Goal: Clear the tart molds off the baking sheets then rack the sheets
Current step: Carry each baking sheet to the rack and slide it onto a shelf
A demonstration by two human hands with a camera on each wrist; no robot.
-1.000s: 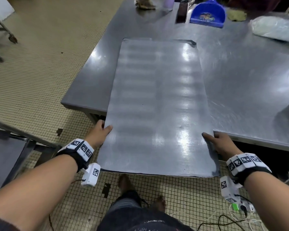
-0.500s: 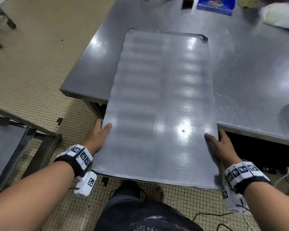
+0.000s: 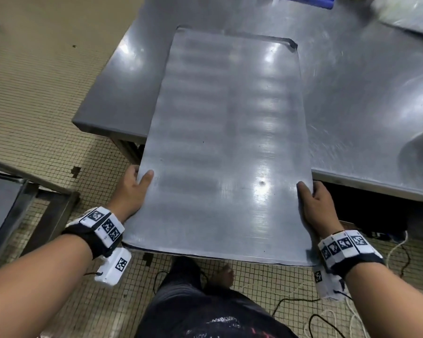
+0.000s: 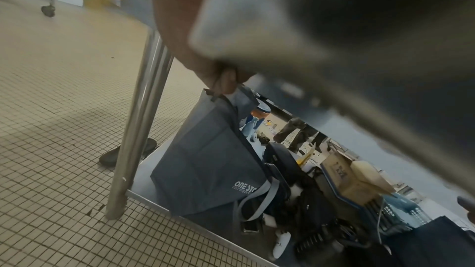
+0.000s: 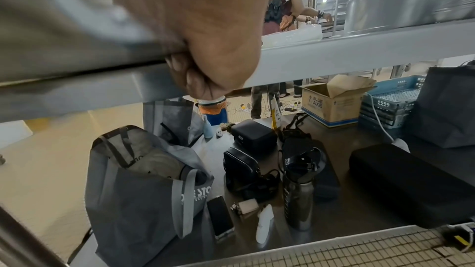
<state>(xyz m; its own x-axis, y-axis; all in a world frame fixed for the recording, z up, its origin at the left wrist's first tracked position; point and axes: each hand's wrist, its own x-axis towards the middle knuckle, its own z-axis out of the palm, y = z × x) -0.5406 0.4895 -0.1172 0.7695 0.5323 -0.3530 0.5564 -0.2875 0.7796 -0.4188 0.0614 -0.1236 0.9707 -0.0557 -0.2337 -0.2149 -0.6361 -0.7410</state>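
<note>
Operator: Sheet status at this step?

Instructor: Baking sheet (image 3: pixel 225 152) carries no tart molds; its surface is bare. Its far end lies over the counter (image 3: pixel 366 98), while the near end overhangs the counter edge above the tiled floor (image 3: pixel 34 98). Whether the far end touches the counter cannot be told from the head view.

Operator: Grip condition?

Instructor: The left hand (image 3: pixel 130 191) grasps the left long edge, thumb on top and fingers (image 4: pixel 226 80) curled beneath. The right hand (image 3: pixel 318 211) grasps the right long edge in the same manner, with its fingers (image 5: pixel 195 80) wrapped under the rim. Both hands sit near the near end, roughly opposite each other.

Operator: Recommended handling for the lift?

Instructor: The step appears to be drawing the sheet clear of the counter for racking. With both grips close to one end, the far end would likely tend to droop once unsupported. The person should keep the sheet level and clear the counter edge before turning. Thumbs should press firmly; the metal looks smooth and may slip.

Operator: Hazards?

Instructor: A rack frame (image 3: pixel 27 191) stands just to the left, and cables (image 3: pixel 398 252) lie on the floor to the right. The swing should avoid striking the frame, and the feet should stay off the cables.
</note>
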